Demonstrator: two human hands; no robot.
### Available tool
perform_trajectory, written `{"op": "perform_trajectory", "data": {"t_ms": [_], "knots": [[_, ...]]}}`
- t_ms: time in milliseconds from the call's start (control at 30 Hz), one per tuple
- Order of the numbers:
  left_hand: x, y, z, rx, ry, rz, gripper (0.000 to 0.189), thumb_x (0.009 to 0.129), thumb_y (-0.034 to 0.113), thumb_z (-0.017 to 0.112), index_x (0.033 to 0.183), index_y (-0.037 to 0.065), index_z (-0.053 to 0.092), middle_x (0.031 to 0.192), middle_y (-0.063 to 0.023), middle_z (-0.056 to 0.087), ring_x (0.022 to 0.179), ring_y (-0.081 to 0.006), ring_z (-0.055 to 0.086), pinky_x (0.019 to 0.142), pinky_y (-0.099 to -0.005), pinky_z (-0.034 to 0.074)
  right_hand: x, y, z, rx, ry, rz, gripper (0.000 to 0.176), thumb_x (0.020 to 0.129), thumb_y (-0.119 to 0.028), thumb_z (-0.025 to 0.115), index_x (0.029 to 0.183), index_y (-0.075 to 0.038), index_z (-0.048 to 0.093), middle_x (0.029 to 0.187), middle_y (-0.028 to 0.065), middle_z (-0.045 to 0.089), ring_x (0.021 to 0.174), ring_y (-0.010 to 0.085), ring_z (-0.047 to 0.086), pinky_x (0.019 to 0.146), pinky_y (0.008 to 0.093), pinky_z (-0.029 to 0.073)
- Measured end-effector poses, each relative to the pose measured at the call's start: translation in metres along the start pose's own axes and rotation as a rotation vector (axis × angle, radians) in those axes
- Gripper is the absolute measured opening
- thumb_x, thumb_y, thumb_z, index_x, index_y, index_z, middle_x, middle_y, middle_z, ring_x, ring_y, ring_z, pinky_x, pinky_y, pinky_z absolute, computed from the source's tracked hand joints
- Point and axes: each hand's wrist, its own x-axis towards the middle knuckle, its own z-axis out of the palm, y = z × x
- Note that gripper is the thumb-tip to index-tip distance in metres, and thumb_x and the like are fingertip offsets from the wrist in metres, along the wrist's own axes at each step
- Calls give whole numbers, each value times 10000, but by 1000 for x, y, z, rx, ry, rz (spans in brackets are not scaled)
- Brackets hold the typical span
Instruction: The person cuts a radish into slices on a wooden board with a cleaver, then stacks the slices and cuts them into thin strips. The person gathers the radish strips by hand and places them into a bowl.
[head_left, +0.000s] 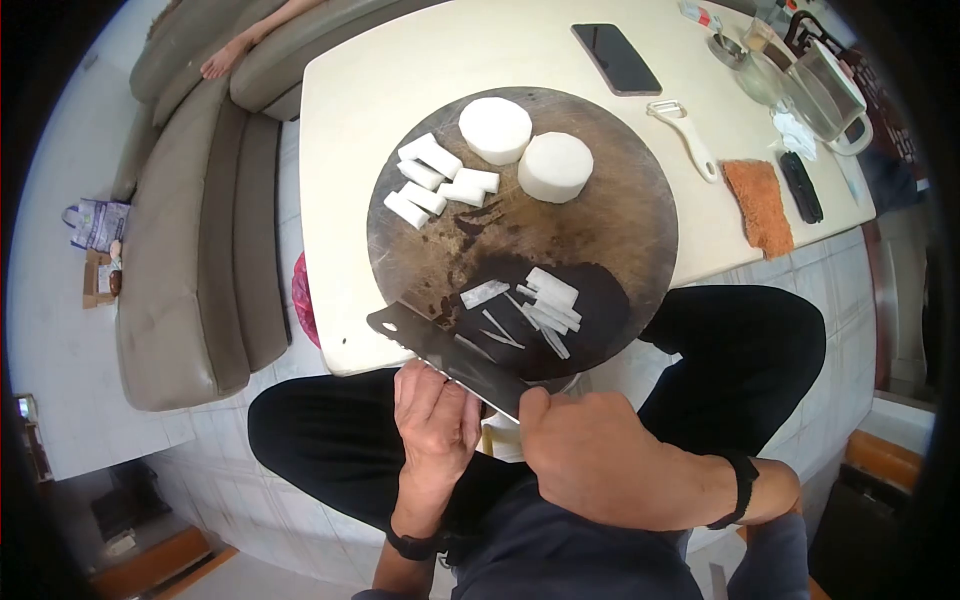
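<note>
- Right hand (600, 460) closes round the hidden handle of the cleaver (450, 355), whose blade lies at the near edge of the round cutting board (620, 210).
- Left hand (435, 420) rests its fingers on the blade's flat; I cannot tell whether the thumb pinches beneath.
- Thin radish strips (545, 300) lie just beyond the blade and look finished.
- Thicker sticks (435, 180) and two uncut rounds (495, 130) sit at the far side, so most seems left.
- Peeler (690, 135) and phone (616, 58) lie on the table (400, 70).
</note>
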Motion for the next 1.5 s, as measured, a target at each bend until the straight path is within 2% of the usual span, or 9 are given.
{"op": "perform_trajectory", "data": {"t_ms": [267, 333, 533, 600, 800, 1033, 1200, 1367, 1500], "knots": [[15, 13, 1, 75, -35, 67, 319, 674, -25, 719, 990, -16, 682, 1040, -116, 636, 1004, -296, 583, 875, -416, 438, -29, 19, -17, 33, -78, 149, 157, 768, -72, 595, 838, 42, 513, 556, 182, 552, 537, 374, 594, 517, 423, 473], [23, 17, 3, 36, -12, 59, 238, 711, -45, 719, 944, -15, 681, 995, -134, 640, 967, -307, 594, 866, -396, 433, -37, 21, -28, 143, -10, 229, 120, 775, -52, 585, 792, 40, 508, 553, 212, 547, 545, 398, 605, 525, 433, 476], [53, 15, 6, 53, 59, -68, 257, 746, -12, 724, 999, -12, 678, 1029, -135, 641, 975, -297, 592, 868, -367, 429, -54, 29, -38, 304, 130, 362, 112, 866, -70, 550, 843, 34, 518, 562, 223, 530, 532, 413, 564, 516, 450, 433], [65, 11, 6, 60, 56, -43, 265, 753, 8, 728, 1012, -9, 676, 1030, -132, 639, 949, -303, 591, 848, -367, 432, -56, 34, -32, 327, 156, 355, 111, 865, -66, 552, 846, 39, 522, 556, 224, 522, 525, 415, 556, 509, 451, 424], [84, 4, -2, 219, -253, 200, 248, 739, 7, 686, 986, 2, 667, 950, -112, 640, 869, -292, 592, 779, -382, 452, -56, 38, -29, 332, 184, 309, 118, 864, -66, 560, 848, 48, 530, 536, 221, 502, 505, 414, 538, 490, 446, 410], [88, 5, -3, 330, -288, 315, 308, 732, -27, 654, 1039, -6, 636, 896, -133, 647, 817, -296, 615, 743, -389, 487, -56, 41, -27, 366, 171, 315, 132, 868, -71, 563, 852, 59, 540, 535, 221, 505, 486, 394, 540, 485, 434, 412], [86, -12, -6, 138, -143, 198, 323, 750, -89, 625, 1057, 10, 636, 906, -161, 655, 798, -348, 641, 710, -389, 525, -56, 33, -33, 356, 108, 325, 148, 873, -89, 562, 879, 58, 540, 541, 216, 521, 486, 389, 550, 495, 440, 427], [75, -22, -21, 12, 89, -134, 154, 799, -81, 659, 929, -2, 688, 967, -123, 686, 872, -232, 672, 763, -297, 509, -56, 29, -28, 393, 3, 238, 167, 882, -117, 556, 885, 49, 537, 563, 214, 548, 506, 386, 571, 506, 440, 436], [62, -18, -23, 139, 257, -72, 184, 769, -103, 668, 921, -1, 686, 930, -123, 663, 896, -250, 637, 785, -321, 498, -48, 25, -26, 322, -143, 186, 167, 879, -118, 547, 859, 47, 533, 572, 210, 565, 522, 385, 593, 523, 448, 458]]}}
